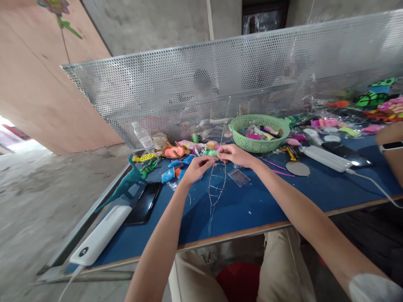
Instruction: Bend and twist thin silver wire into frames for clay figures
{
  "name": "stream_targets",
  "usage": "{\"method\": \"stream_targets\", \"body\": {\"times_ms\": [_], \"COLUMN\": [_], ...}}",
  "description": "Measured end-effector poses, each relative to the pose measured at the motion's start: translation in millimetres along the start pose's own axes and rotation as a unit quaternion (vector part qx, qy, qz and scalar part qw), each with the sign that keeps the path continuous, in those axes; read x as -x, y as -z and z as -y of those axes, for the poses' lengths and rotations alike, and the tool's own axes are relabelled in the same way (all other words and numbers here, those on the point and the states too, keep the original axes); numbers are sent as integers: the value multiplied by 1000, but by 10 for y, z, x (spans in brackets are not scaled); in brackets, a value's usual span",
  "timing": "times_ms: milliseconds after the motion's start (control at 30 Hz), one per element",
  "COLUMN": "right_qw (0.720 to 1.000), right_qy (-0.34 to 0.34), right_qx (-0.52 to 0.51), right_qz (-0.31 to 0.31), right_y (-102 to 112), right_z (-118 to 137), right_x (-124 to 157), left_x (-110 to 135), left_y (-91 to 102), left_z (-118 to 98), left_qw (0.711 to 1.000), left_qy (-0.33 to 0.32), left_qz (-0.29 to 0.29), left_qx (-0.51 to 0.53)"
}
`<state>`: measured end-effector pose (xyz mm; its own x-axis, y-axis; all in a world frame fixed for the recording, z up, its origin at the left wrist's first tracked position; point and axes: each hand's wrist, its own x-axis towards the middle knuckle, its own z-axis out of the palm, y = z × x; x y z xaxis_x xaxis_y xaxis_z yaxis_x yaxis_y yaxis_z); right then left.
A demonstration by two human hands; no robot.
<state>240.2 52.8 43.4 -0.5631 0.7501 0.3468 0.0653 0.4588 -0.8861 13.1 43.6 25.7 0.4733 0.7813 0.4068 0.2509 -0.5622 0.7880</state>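
A thin silvery wire frame (216, 188), leaf-shaped with several cross wires, hangs below my hands over the blue tabletop (239, 218). Its two lower ends run together into a tail pointing toward the table's front edge. My left hand (199, 167) pinches the top of the frame from the left, fingertips closed. Beside it, my right hand (233, 155) pinches the same wire end, and a straight length rises above the fingers. A small clear plastic packet (239, 177) lies just right of the frame.
A green basket (260, 144) of clay packets stands behind my right hand. At left are a teal dinosaur figure (127, 182), a phone (145, 203) and a white power bank (100, 235). Pink tools (280, 172) lie right. A perforated metal screen (176, 92) borders the back; another person's wrist (392, 147) shows right.
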Motion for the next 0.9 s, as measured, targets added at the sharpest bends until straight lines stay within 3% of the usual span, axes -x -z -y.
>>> {"method": "stream_targets", "body": {"times_ms": [333, 467, 567, 700, 800, 900], "right_qw": [998, 995, 993, 991, 988, 984], "right_qy": [5, -6, -20, -24, -28, -44], "right_qx": [9, -24, -35, -48, -75, -105], "right_qz": [69, 100, 111, 122, 130, 134], "right_y": [70, 43, 29, 59, 74, 55], "right_z": [34, 20, 3, -27, -43, -50], "right_x": [21, 24, 26, 35, 46, 50], "left_x": [14, 0, -4, 28, 70, 98], "left_y": [75, 129, 101, 0, -50, -72], "left_z": [-16, -79, -109, -122, -143, -167], "left_qw": [998, 990, 955, 879, 820, 799], "left_qy": [29, -44, -158, -277, -330, -342], "left_qz": [61, 45, 14, -19, -41, -36], "left_qx": [-18, -125, -249, -387, -465, -494]}}
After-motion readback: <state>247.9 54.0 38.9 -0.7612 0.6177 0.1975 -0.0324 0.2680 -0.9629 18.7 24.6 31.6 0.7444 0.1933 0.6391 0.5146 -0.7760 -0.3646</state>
